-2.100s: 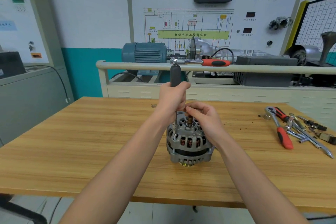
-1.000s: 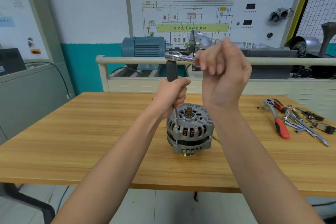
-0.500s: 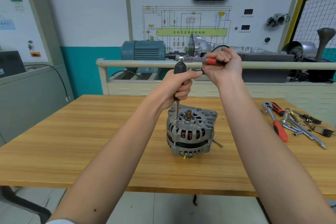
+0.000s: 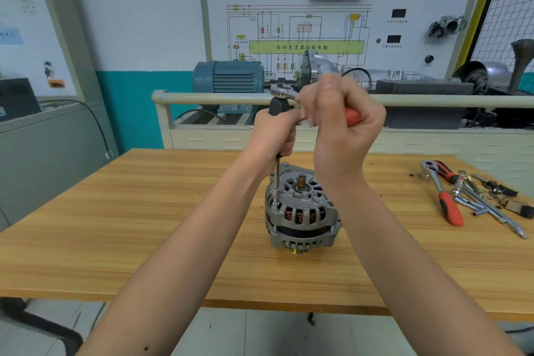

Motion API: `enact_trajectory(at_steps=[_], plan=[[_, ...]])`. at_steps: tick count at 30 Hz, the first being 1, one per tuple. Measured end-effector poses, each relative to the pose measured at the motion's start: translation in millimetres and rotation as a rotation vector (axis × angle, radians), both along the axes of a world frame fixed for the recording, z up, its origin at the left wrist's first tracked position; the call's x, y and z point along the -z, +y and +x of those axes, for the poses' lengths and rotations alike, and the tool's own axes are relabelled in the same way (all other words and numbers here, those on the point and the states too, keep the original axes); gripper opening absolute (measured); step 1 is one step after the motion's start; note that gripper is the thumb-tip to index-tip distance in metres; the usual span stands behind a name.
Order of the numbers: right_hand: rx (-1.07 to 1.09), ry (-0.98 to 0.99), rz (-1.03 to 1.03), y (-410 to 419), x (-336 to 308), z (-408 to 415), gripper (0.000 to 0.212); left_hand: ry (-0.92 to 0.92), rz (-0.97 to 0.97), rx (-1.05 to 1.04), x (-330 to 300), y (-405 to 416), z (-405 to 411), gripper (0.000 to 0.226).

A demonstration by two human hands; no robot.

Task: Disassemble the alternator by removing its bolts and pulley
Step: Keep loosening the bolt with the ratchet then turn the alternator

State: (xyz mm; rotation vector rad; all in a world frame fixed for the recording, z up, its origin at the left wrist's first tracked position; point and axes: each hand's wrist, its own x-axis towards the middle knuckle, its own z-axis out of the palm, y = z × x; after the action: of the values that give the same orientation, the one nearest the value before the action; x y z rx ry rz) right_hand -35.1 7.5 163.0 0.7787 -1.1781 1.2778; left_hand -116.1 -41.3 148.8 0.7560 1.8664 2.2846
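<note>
- Head view: the alternator [image 4: 300,212] stands on end near the middle of the wooden table [image 4: 115,225], with its ribbed cast-metal housing pale grey, copper windings showing through the slots, and a short brass-coloured shaft stub [image 4: 301,181] rising from the top centre.
- A gold-toned round part [image 4: 295,250] peeks from under the housing, against the table top.
- The left hand [image 4: 273,137] grips the black handle [image 4: 278,107] of a slim steel extension bar [image 4: 277,182], fingers wrapped around it; the bar runs straight down to a bolt [image 4: 276,206] at the housing's left rim.
- The right hand [image 4: 344,130] is clenched round the red grip [image 4: 352,117] of a chrome ratchet wrench [image 4: 284,92], whose head sits on top of the black handle.
- Loose tools lie on the right of the table: a second ratchet [image 4: 442,196] with a red-and-black grip, plus chrome bars [image 4: 488,208] and small dark bits, too small to identify.
- The white panel [image 4: 303,9] behind carries a wiring diagram with a yellow-green strip [image 4: 306,47] of Chinese characters, not sharp enough for me to read.
- A blue finned motor [image 4: 228,76] sits behind the cream rail [image 4: 219,99].
</note>
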Motion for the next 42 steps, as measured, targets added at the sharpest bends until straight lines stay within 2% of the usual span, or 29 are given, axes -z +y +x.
enact_trajectory(at_steps=[2, 7, 9, 12, 16, 20, 22, 26, 28, 30, 34, 37, 39, 42], plan=[[-0.204, -0.051, -0.166, 8.0, -5.0, -0.8, 0.046, -0.006, 0.008, 0.017, 0.8, -0.8, -0.5, 0.044], [-0.875, -0.316, -0.7, 50.8, -22.0, -14.1, 0.055, 0.037, -0.007, 0.09, 1.4, -6.7, -0.2, 0.041], [-1.011, -0.395, -0.848, 63.8, -26.0, -24.4, 0.051, 0.039, -0.029, 0.119, -0.3, -8.7, 0.2, 0.038], [-1.127, -0.467, -0.956, 71.2, -28.7, -38.2, 0.044, 0.02, -0.083, 0.198, -5.2, -11.6, 0.5, 0.036], [-1.082, -0.428, -0.963, 65.1, -27.8, -39.6, 0.045, 0.004, -0.111, 0.287, -6.1, -14.0, -1.2, 0.045], [-0.841, -0.315, -0.8, 45.3, -21.5, -19.6, 0.053, -0.015, -0.041, 0.167, -2.6, -8.7, -2.6, 0.05], [-0.668, -0.24, -0.643, 29.3, -14.6, -9.9, 0.052, -0.021, -0.015, 0.08, -1.6, -5.6, -2.3, 0.046], [-0.197, -0.06, -0.116, 4.0, 0.4, -0.7, 0.042, -0.052, 0.004, -0.042, -1.9, -0.7, 0.7, 0.038], [-0.089, -0.038, 0.016, -0.1, 1.6, 0.5, 0.04, -0.052, 0.016, -0.068, -2.0, 0.7, 2.3, 0.035], [-0.155, -0.051, -0.069, 4.1, -1.6, 0.0, 0.045, -0.034, 0.008, -0.073, -1.0, 0.3, 1.6, 0.037], [-0.698, -0.276, -0.533, 35.2, -18.9, -11.1, 0.057, 0.017, 0.014, 0.031, 1.3, -8.0, -2.5, 0.041], [-1.039, -0.457, -0.827, 61.7, -28.7, -29.6, 0.051, 0.036, 0.028, 0.118, 0.6, -13.2, -2.2, 0.039], [-1.11, -0.513, -0.902, 69.2, -30.9, -39.3, 0.049, 0.023, 0.024, 0.162, -0.5, -13.6, -1.3, 0.037], [-1.104, -0.491, -0.913, 66.8, -30.3, -43.3, 0.05, -0.018, -0.026, 0.245, -1.3, -13.7, -2.7, 0.042]])
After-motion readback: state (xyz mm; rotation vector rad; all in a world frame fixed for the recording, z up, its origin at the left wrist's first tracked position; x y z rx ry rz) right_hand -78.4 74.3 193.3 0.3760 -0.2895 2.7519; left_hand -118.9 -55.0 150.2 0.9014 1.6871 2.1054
